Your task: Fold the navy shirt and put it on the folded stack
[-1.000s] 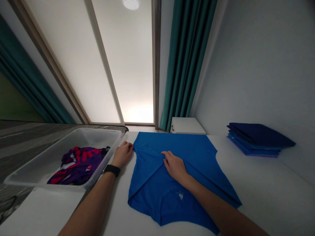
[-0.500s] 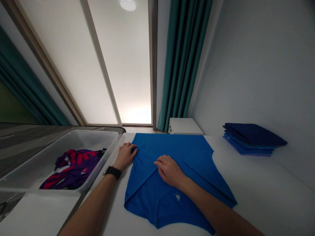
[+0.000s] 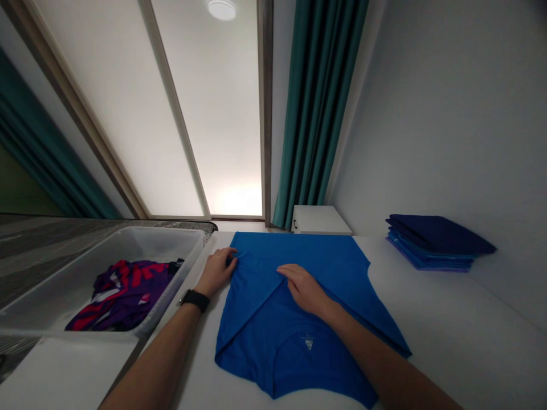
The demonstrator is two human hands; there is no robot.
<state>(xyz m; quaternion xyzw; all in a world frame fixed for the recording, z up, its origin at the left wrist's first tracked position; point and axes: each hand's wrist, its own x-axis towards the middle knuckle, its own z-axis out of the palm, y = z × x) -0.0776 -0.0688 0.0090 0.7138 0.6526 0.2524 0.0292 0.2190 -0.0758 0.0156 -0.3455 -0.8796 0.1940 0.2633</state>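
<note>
A blue T-shirt (image 3: 256, 319) is spread on the white table, its collar with a small printed label toward me and its sleeves out to the sides. At the shirt's far left edge, my left hand (image 3: 217, 271), with a black watch on the wrist, has its finger and thumb closed on the cloth. Over the middle of the shirt, my right hand (image 3: 306, 289) rests with its fingers stretched out flat, pointing left. Its forearm crosses above the right part of the collar and hides some of it.
Left of the table stands a translucent plastic bin (image 3: 188, 267) holding crumpled purple and red clothing (image 3: 132, 293). A stack of folded dark and bright blue garments (image 3: 440, 242) lies at the right by the wall. A white cabinet (image 3: 320, 219) is beyond the table's far edge.
My right hand has slid a little to the right across the shirt, and the cloth under it looks smoother. My left hand has stayed at the left edge, its fingers slightly more curled.
</note>
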